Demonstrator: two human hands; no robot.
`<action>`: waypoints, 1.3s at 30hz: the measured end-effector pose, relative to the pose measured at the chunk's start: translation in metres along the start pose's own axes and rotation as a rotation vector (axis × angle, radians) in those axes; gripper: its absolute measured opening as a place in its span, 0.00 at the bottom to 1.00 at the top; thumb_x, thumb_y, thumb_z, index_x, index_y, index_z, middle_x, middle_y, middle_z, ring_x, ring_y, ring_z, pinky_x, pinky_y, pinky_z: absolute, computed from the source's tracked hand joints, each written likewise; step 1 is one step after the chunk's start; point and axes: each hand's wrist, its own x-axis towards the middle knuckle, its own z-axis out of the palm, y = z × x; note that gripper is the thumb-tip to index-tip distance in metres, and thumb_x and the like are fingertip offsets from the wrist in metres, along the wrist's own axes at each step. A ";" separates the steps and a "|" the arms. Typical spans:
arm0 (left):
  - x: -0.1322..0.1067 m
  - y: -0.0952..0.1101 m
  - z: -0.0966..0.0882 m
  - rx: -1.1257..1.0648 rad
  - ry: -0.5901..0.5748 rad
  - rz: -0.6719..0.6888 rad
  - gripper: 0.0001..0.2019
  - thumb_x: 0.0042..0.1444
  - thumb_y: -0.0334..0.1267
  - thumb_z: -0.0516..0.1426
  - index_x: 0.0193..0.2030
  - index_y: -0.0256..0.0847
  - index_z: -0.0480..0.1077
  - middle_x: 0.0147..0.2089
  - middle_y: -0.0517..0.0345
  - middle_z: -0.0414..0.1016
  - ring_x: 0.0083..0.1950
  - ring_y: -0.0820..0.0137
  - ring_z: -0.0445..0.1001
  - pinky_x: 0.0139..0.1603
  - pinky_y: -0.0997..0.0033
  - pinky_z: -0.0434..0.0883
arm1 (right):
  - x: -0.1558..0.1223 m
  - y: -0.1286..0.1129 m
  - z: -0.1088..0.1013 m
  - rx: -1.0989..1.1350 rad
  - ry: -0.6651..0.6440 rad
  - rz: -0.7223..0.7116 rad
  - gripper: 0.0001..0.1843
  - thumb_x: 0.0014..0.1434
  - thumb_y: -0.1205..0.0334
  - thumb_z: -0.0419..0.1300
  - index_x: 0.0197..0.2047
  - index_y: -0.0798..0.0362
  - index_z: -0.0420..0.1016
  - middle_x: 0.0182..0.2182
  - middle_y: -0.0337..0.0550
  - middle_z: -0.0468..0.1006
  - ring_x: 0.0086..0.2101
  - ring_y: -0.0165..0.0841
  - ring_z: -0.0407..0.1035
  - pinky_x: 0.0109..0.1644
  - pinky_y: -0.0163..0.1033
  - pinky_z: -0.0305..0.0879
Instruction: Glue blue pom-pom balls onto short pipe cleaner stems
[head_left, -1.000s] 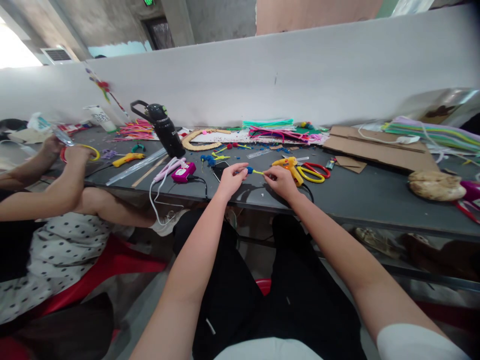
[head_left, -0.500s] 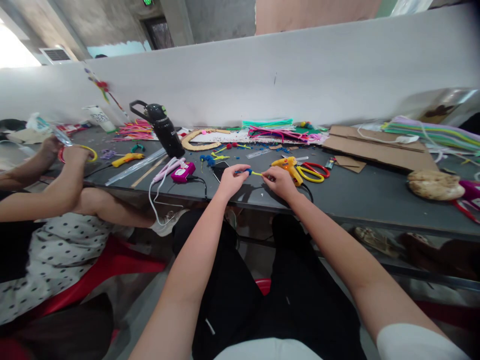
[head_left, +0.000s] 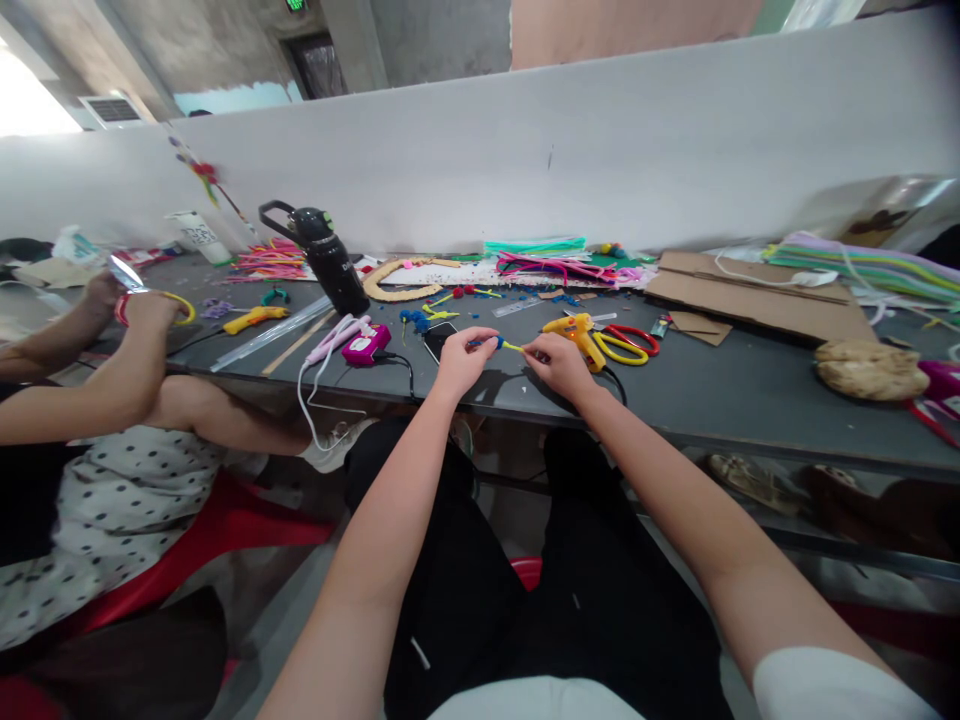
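My left hand (head_left: 461, 362) and my right hand (head_left: 556, 364) meet over the near edge of the dark table (head_left: 712, 390). Between them they pinch a short yellow pipe cleaner with a blue tuft (head_left: 501, 344). The left fingers close on the blue end, the right fingers on the yellow end. A black phone (head_left: 439, 338) lies just behind my left hand. A yellow glue gun (head_left: 574, 330) and yellow-and-red scissors (head_left: 626, 345) rest just beyond my right hand.
A black bottle (head_left: 330, 258), a pink device with white cable (head_left: 361, 346), cardboard sheets (head_left: 757, 295), piles of coloured pipe cleaners (head_left: 555, 262) and a beige lump (head_left: 870, 370) lie on the table. Another person at the left handles something by a yellow ring (head_left: 176, 300).
My hands have barely shifted; the pipe cleaner stays pinched between them. The person at the left has moved their hands slightly.
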 end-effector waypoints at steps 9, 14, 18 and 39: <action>0.002 -0.003 0.001 -0.029 0.015 0.044 0.08 0.50 0.36 0.61 0.36 0.36 0.75 0.31 0.55 0.76 0.31 0.71 0.75 0.35 0.71 0.73 | 0.001 -0.002 -0.001 0.007 -0.005 -0.010 0.05 0.59 0.66 0.60 0.35 0.53 0.78 0.28 0.44 0.76 0.31 0.35 0.67 0.38 0.40 0.63; 0.003 -0.007 0.000 -0.015 0.012 0.045 0.08 0.50 0.38 0.61 0.36 0.36 0.74 0.31 0.55 0.76 0.32 0.70 0.75 0.37 0.70 0.74 | 0.001 -0.002 0.000 0.016 0.004 -0.016 0.05 0.59 0.66 0.60 0.34 0.53 0.77 0.28 0.44 0.76 0.31 0.36 0.68 0.38 0.41 0.63; 0.004 -0.008 -0.001 0.020 0.017 0.061 0.08 0.51 0.38 0.60 0.36 0.36 0.74 0.32 0.54 0.76 0.32 0.70 0.76 0.37 0.70 0.74 | 0.001 -0.003 0.000 0.047 0.016 -0.008 0.05 0.59 0.64 0.60 0.35 0.53 0.77 0.29 0.44 0.76 0.31 0.35 0.68 0.38 0.40 0.64; 0.002 -0.009 0.006 -0.047 -0.100 0.028 0.07 0.50 0.36 0.62 0.35 0.36 0.73 0.29 0.57 0.75 0.30 0.71 0.75 0.37 0.68 0.75 | 0.002 -0.016 -0.002 0.189 0.043 -0.063 0.08 0.60 0.60 0.60 0.42 0.51 0.77 0.34 0.45 0.77 0.34 0.35 0.69 0.40 0.40 0.67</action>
